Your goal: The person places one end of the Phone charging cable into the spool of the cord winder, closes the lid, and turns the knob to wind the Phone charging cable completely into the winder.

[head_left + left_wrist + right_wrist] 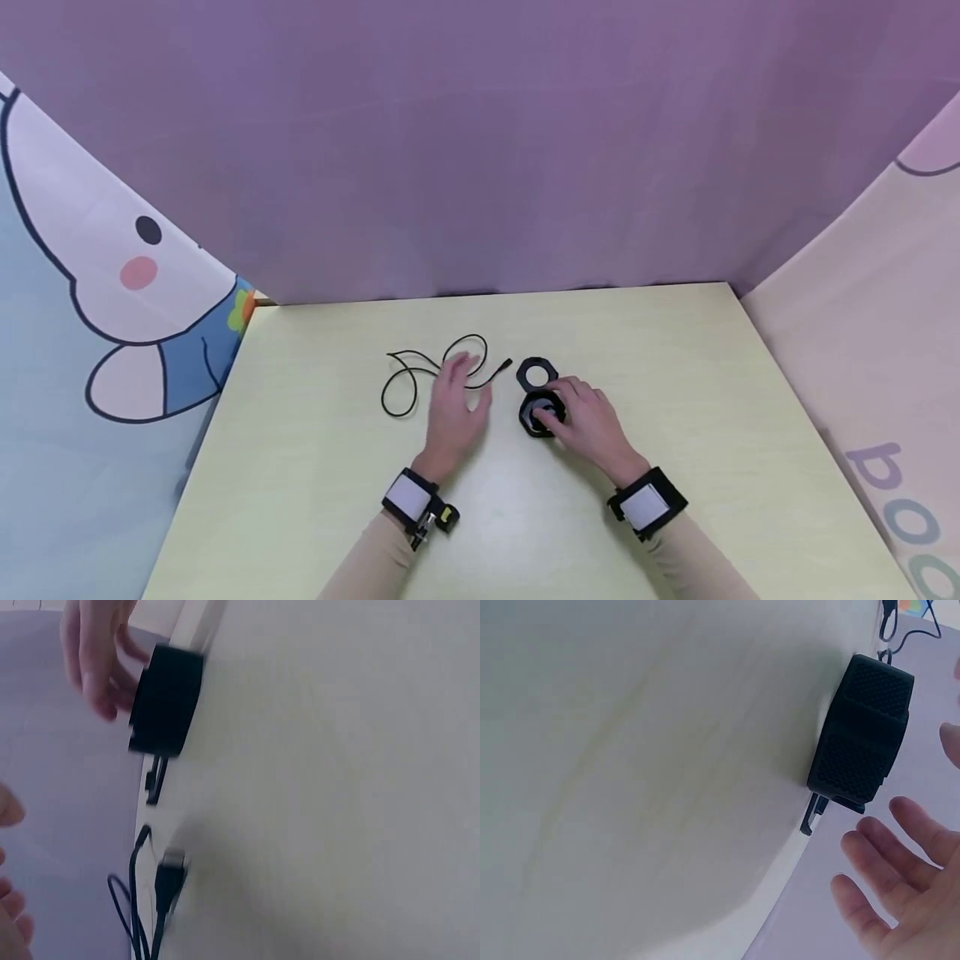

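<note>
Centrally, a many-sided black case (526, 421) at the right hand (592, 425); a thin black cable (487, 348) at the left (453, 412)

Pale tabletop (322, 500) runs broadly from the case to the right edge, and from the cable's loops to the slanting left edge; the far edge meets a purple backdrop (480, 167), with a strip of table between it and the cable; on the near side, both forearms cross the surface. A cartoon-printed panel (150, 317) rises along the left edge, a pale lettered panel (840, 358) along the right.

A flat black ring (537, 362) lies just beyond the case, near the right fingers; the cable's plug (507, 363) points toward the ring, a little apart from it. The left fingers are extended over the cable's loops, thumb held apart, gripping nothing; the right thumb and fingers are spread wide around the case, loosely bent. Each wrist bears a black strap with a white pad.

Whether the right fingers touch the case cannot be told, as the right wrist view shows them near its textured side; the left hand hides part of the cable, and its contact is likewise unclear; the case's inside is partly covered by the right thumb; the left wrist view is blurred, with the left fingers cut off at its border.
</note>
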`<state>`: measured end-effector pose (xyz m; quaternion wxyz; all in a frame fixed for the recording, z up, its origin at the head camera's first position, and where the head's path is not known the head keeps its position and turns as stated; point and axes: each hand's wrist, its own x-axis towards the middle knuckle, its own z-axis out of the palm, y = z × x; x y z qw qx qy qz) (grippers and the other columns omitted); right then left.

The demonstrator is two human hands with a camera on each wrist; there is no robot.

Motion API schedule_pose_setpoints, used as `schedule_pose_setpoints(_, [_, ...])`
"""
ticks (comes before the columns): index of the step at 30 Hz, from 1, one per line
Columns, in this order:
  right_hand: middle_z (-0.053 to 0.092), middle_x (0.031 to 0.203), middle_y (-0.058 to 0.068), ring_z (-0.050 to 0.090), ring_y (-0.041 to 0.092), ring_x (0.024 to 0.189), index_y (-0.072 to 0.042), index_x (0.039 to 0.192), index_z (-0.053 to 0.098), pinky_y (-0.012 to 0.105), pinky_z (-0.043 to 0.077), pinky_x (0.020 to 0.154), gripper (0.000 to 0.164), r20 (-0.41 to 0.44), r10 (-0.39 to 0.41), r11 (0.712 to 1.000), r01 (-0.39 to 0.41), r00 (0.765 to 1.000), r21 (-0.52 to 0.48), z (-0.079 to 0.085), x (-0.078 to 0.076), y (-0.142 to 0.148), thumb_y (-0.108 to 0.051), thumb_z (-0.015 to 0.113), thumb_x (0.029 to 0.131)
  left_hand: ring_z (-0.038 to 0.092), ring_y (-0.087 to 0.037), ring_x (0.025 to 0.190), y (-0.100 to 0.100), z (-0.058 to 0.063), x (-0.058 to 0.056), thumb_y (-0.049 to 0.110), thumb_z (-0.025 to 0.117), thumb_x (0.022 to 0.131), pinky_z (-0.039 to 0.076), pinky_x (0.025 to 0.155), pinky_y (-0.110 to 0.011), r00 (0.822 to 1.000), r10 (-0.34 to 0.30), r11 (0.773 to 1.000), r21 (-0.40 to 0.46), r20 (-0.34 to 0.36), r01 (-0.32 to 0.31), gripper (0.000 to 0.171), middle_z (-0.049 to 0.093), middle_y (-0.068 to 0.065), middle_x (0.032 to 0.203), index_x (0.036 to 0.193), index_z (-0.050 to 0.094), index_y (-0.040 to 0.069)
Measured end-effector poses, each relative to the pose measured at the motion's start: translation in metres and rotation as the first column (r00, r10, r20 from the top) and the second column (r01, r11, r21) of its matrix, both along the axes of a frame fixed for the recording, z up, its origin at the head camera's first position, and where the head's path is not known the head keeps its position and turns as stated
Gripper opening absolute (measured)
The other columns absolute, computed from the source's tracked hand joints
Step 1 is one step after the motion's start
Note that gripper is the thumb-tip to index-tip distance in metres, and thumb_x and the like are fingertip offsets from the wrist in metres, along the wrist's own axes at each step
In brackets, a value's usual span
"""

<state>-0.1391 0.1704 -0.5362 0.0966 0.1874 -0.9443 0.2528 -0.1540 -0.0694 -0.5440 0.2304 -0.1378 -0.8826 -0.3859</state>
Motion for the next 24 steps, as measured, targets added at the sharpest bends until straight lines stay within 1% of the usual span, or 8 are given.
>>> schedule_pose_setpoints(2, [0.068, 0.126, 0.018, 0.066, 0.037, 0.114, -0.001, 0.126, 0.067, 0.055, 0.052, 0.094, 0.053, 0.004, 0.0, 1.0, 0.0, 1.0, -0.011, 0.001, 0.0, -0.001, -0.039, 0.078, 0.092, 0.051, -0.04, 0.129, -0.01, 0.0, -0.006, 0.015, 0.075, 0.09, 0.044, 0.106, -0.057, 0.994, 0.106, 0.994, 0.039, -0.04, -0.105, 0.052, 0.048, -0.023, 0.147, 0.137, 0.058, 0.0])
schedule_pose_setpoints(4, [0.068, 0.127, 0.018, 0.066, 0.036, 0.115, 0.0, 0.13, 0.065, 0.055, 0.052, 0.095, 0.055, 0.011, 0.002, 1.0, -0.002, 1.0, -0.021, 0.002, 0.0, -0.001, -0.039, 0.077, 0.093, 0.044, -0.042, 0.135, -0.021, 0.0, -0.01, 0.016, 0.075, 0.089, 0.039, 0.107, -0.06, 0.98, 0.197, 0.978, 0.075, -0.021, -0.195, 0.059, 0.04, -0.025, 0.153, 0.141, 0.053, 0.0])
schedule_pose_setpoints(6, [0.067, 0.129, 0.018, 0.065, 0.036, 0.117, 0.001, 0.134, 0.062, 0.055, 0.051, 0.097, 0.058, 0.023, 0.005, 0.999, -0.004, 1.0, -0.032, 0.003, 0.001, -0.002, -0.037, 0.077, 0.094, 0.034, -0.043, 0.143, -0.031, 0.0, -0.014, 0.018, 0.075, 0.089, 0.032, 0.112, -0.063, 0.964, 0.263, 0.959, 0.096, 0.044, -0.267, 0.068, 0.03, -0.026, 0.159, 0.147, 0.045, -0.001])
schedule_pose_setpoints(9, [0.066, 0.131, 0.019, 0.064, 0.037, 0.119, 0.001, 0.139, 0.057, 0.056, 0.05, 0.1, 0.061, 0.045, 0.006, 0.999, -0.004, 0.999, -0.043, 0.002, 0.001, -0.002, -0.036, 0.076, 0.094, 0.022, -0.044, 0.15, -0.043, 0.001, -0.018, 0.017, 0.076, 0.09, 0.027, 0.117, -0.063, 0.938, 0.307, 0.932, 0.148, 0.164, -0.331, 0.079, 0.017, -0.025, 0.164, 0.154, 0.034, -0.001])
schedule_pose_setpoints(13, [0.066, 0.13, 0.02, 0.064, 0.037, 0.118, 0.001, 0.14, 0.056, 0.055, 0.05, 0.1, 0.062, 0.056, 0.009, 0.999, -0.006, 0.998, -0.049, 0.001, 0.002, -0.003, -0.034, 0.077, 0.094, 0.019, -0.042, 0.152, -0.054, 0.004, -0.021, 0.017, 0.075, 0.092, 0.031, 0.119, -0.058, 0.903, 0.297, 0.885, 0.265, 0.309, -0.382, 0.086, 0.008, -0.023, 0.166, 0.158, 0.024, -0.002])
schedule_pose_setpoints(18, [0.067, 0.129, 0.021, 0.065, 0.037, 0.116, 0.002, 0.14, 0.056, 0.055, 0.051, 0.099, 0.06, 0.045, 0.02, 0.998, -0.018, 0.999, -0.055, 0.002, 0.003, -0.002, -0.032, 0.077, 0.094, 0.022, -0.042, 0.152, -0.059, 0.012, -0.024, 0.021, 0.069, 0.095, 0.028, 0.122, -0.053, 0.852, 0.242, 0.801, 0.399, 0.465, -0.445, 0.091, 0.01, -0.026, 0.166, 0.161, 0.011, -0.004])
schedule_pose_setpoints(21, [0.067, 0.128, 0.021, 0.065, 0.037, 0.116, 0.002, 0.139, 0.056, 0.055, 0.051, 0.099, 0.059, 0.041, 0.029, 0.998, -0.026, 0.999, -0.062, 0.003, 0.004, -0.002, -0.03, 0.077, 0.095, 0.027, -0.043, 0.15, -0.061, 0.017, -0.025, 0.022, 0.066, 0.097, 0.029, 0.122, -0.051, 0.831, 0.191, 0.743, 0.476, 0.522, -0.47, 0.092, 0.014, -0.026, 0.165, 0.162, 0.007, -0.004])
schedule_pose_setpoints(24, [0.066, 0.128, 0.021, 0.065, 0.036, 0.113, 0.003, 0.139, 0.056, 0.055, 0.051, 0.099, 0.058, 0.043, 0.04, 0.997, -0.037, 0.998, -0.067, 0.003, 0.005, -0.002, -0.029, 0.076, 0.095, 0.035, -0.042, 0.146, -0.063, 0.02, -0.026, 0.021, 0.064, 0.098, 0.036, 0.118, -0.05, 0.814, 0.144, 0.666, 0.553, 0.563, -0.5, 0.09, 0.018, -0.024, 0.165, 0.163, 0.007, -0.003])
